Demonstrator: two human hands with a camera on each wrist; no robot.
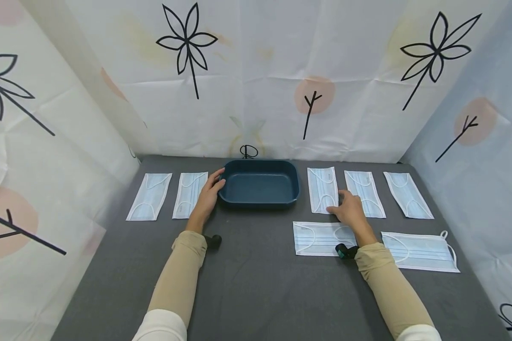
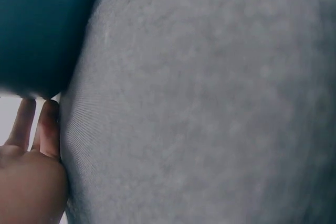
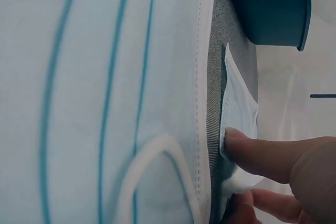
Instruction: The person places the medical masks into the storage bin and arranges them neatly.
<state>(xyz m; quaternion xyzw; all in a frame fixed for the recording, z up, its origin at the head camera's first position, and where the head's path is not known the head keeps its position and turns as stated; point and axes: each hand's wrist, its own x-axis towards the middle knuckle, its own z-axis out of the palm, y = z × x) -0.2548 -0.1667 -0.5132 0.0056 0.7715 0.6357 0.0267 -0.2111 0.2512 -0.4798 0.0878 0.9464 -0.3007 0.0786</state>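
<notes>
Pale-blue pleated face masks [image 1: 325, 240], two crosswise nearest and five lengthwise beyond, lie on the dark-grey table [image 1: 256, 284]. The right hand [image 1: 350, 207], thumb and forefinger apart, touches the lengthwise mask [image 1: 323, 188] just right of the dark-blue rectangular tray [image 1: 258, 205]; whether it pinches, I cannot tell. The left hand [image 1: 208, 198], fingers nearly straight, touches the tray's left end.
</notes>
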